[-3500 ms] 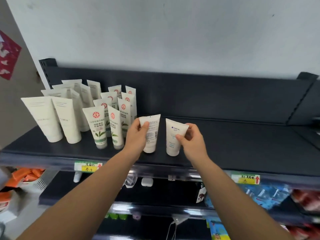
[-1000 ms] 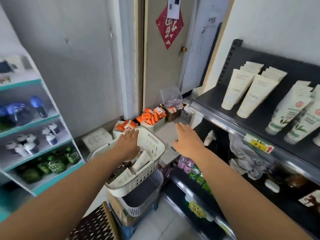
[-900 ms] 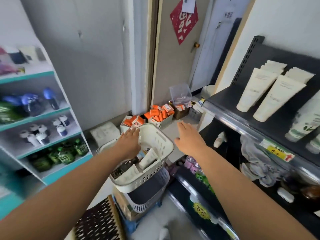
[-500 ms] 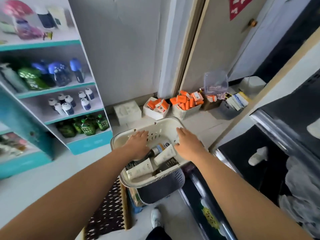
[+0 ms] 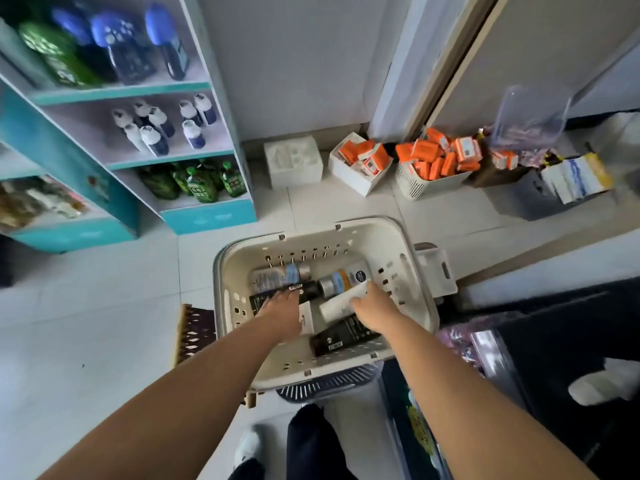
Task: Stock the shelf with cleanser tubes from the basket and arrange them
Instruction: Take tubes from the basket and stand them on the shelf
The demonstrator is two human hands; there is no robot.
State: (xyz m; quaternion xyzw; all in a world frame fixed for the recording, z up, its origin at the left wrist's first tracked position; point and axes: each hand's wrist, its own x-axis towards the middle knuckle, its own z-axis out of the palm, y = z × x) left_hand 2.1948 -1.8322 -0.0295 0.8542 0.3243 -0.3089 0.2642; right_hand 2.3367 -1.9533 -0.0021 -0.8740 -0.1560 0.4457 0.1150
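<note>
A cream plastic basket [image 5: 417, 271] stands on the floor below me, holding several tubes. Both my hands are down inside it. My right hand [image 5: 372, 306] curls around a white cleanser tube [image 5: 336, 304] lying across the middle. My left hand [image 5: 282, 311] lies palm down over another white tube [image 5: 306, 318], hiding most of it; its fingertips touch a black tube [image 5: 311, 291]. Whether it grips is hidden. A grey-blue tube [image 5: 275, 276], an orange-and-blue tube [image 5: 343, 278] and a dark tube [image 5: 341, 336] lie around them. The black shelf [image 5: 571, 341] is at the right edge.
A teal shelf unit [image 5: 86, 168] with bottles fills the left. Along the far wall sit a white box [image 5: 294, 161] and baskets of orange boxes [image 5: 433, 161]. A dark grey basket [image 5: 329, 382] lies under the cream one, a brown mat [image 5: 194, 330] to its left.
I have turned from the shelf down to the basket. Both hands moved from its rim down among the tubes, and the right hand has closed on a white tube.
</note>
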